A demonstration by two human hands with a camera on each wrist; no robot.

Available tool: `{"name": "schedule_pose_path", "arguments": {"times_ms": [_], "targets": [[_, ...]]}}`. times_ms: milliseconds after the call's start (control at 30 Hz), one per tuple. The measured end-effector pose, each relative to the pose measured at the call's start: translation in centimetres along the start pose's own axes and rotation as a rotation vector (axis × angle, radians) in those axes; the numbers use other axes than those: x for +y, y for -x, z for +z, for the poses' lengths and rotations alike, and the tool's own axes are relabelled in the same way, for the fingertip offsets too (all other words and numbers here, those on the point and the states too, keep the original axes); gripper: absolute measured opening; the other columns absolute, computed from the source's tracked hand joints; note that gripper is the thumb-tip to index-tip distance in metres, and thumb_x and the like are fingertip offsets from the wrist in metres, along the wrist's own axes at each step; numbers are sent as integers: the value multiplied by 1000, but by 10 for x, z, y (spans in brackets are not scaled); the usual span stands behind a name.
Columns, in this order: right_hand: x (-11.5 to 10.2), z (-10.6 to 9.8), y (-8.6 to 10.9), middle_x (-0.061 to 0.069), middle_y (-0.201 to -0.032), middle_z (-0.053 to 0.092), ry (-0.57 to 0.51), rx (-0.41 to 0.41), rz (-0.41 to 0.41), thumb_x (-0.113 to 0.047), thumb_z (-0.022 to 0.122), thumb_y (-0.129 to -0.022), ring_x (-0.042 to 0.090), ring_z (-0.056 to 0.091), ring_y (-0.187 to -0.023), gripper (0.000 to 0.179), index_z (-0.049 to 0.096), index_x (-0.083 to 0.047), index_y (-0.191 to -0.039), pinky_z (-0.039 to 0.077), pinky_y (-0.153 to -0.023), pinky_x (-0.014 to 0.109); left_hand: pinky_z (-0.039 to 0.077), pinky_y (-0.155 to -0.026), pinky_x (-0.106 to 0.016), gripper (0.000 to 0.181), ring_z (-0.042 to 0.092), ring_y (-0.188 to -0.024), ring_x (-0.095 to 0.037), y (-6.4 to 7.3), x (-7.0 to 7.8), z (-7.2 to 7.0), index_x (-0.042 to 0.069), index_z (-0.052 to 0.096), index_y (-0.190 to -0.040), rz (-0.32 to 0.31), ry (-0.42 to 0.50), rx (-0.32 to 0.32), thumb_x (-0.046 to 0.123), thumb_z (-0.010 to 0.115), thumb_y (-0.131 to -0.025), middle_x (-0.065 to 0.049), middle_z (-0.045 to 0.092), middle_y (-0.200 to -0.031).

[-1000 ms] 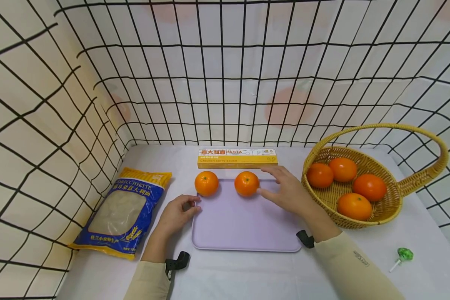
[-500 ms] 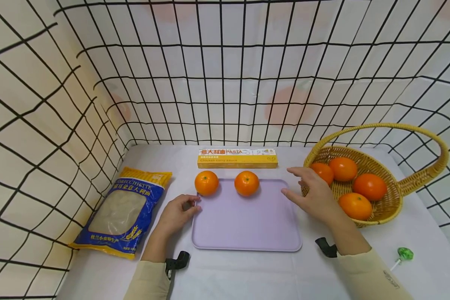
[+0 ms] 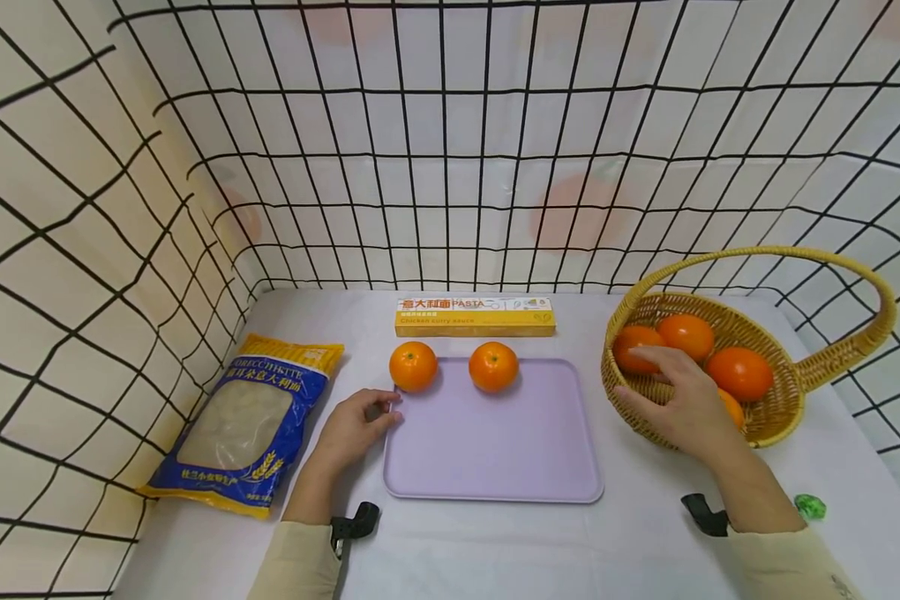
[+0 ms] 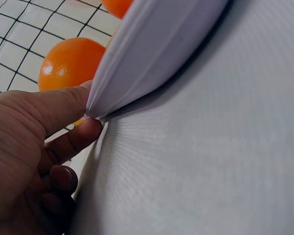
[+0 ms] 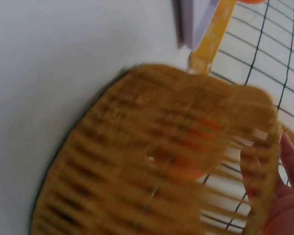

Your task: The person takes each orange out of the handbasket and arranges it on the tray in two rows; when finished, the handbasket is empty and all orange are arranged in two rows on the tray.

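Note:
My left hand (image 3: 357, 431) pinches the left rim of a lilac tray (image 3: 495, 450); in the left wrist view the thumb (image 4: 63, 105) and index finger meet at its edge. Two oranges stand along the tray's far side, one at the left corner (image 3: 413, 367) and the other orange (image 3: 493, 367) near the middle. Over the near left side of a wicker basket (image 3: 776, 429) is my right hand (image 3: 686, 404), fingers spread and holding nothing. Several oranges lie in the basket, among them an orange (image 3: 740, 374) at its right. The hand partly hides the front one.
A pasta box (image 3: 475, 318) lies behind the tray. To the left is a blue and yellow pasta bag (image 3: 236, 425). A green lollipop (image 3: 810, 506) lies near the right forearm. Black wire mesh (image 3: 465, 167) surrounds the table's back and sides. The basket's tall handle (image 3: 780, 252) arches over it.
My right hand has moved right, away from the middle orange on the tray, to above the basket. The left hand and both tray oranges have stayed in place.

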State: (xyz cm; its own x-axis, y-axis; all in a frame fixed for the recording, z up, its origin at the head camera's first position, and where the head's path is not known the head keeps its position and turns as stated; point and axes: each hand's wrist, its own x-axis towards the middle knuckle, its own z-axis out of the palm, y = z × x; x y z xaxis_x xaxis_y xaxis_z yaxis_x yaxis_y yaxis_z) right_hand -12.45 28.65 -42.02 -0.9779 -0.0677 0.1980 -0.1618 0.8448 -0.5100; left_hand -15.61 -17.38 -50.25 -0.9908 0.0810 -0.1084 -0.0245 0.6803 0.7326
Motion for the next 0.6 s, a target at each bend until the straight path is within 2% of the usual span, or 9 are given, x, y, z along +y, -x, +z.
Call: {"name": "schedule_pose_path", "arguments": {"times_ms": [100, 300, 433, 600], "targets": [[10, -6, 4, 18, -148, 50, 27, -15, 28, -44, 78, -89, 44, 60, -114, 65, 54, -15, -142, 48, -91, 68, 49, -96, -42, 28, 57, -99, -20, 0, 0, 0, 23, 73, -118, -3, -6, 6, 27, 77, -91, 1, 67, -106], [34, -20, 9, 22, -148, 49, 82, -43, 75, -51, 75, -90, 46, 49, -124, 68, 52, -13, -142, 41, -95, 72, 49, -93, -39, 28, 56, -97, -19, 0, 1, -1, 24, 73, -119, -12, -7, 0, 28, 77, -91, 2, 67, -105], [52, -26, 14, 25, -145, 51, 96, -24, 89, -47, 77, -88, 49, 48, -124, 68, 54, -11, -141, 40, -94, 72, 48, -93, -39, 28, 56, -97, -19, -1, 0, 0, 24, 74, -118, -2, -7, 3, 28, 78, -91, 2, 67, -105], [65, -33, 19, 30, -147, 46, 103, -51, 133, -51, 76, -89, 55, 38, -132, 72, 52, -9, -143, 32, -100, 77, 48, -94, -40, 27, 57, -97, -19, -1, -1, 0, 23, 74, -118, 6, -2, 6, 27, 78, -91, 1, 67, -105]]}}
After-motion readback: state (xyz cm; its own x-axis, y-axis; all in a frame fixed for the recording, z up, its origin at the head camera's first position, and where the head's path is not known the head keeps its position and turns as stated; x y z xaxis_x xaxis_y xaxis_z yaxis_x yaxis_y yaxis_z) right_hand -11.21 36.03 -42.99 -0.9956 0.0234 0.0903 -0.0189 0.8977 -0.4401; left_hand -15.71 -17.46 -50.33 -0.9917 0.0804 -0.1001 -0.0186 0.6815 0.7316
